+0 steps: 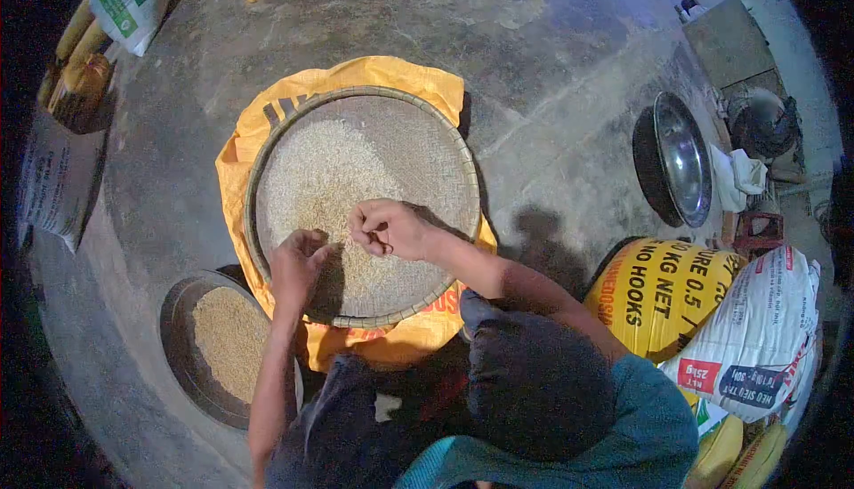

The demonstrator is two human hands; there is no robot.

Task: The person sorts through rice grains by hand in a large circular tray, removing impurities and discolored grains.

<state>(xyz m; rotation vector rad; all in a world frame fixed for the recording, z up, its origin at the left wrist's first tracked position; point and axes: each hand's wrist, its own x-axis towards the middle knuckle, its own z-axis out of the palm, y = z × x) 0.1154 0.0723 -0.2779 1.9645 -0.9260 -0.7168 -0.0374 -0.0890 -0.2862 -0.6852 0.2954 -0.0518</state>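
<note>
A round woven winnowing basket (427, 151) lies on a spread orange sack (391, 71). Pale grain (334, 164) covers its left and middle part, with browner kernels near my hands. Over the grain, my right hand (389, 229) has its fingers curled in, thumb against fingertips; anything between them is too small to make out. My left hand (298, 265) is just left of it at the grain, its fingers loosely bent and a gap showing between thumb and forefinger. Both hands are apart from each other.
A metal basin (182, 338) of brownish grain stands at lower left. On the right are an empty-looking metal bowl (685, 160) tilted on its side, a yellow sack (654, 289) and a white feed sack (756, 338). More sacks (129, 4) stand at upper left on the concrete floor.
</note>
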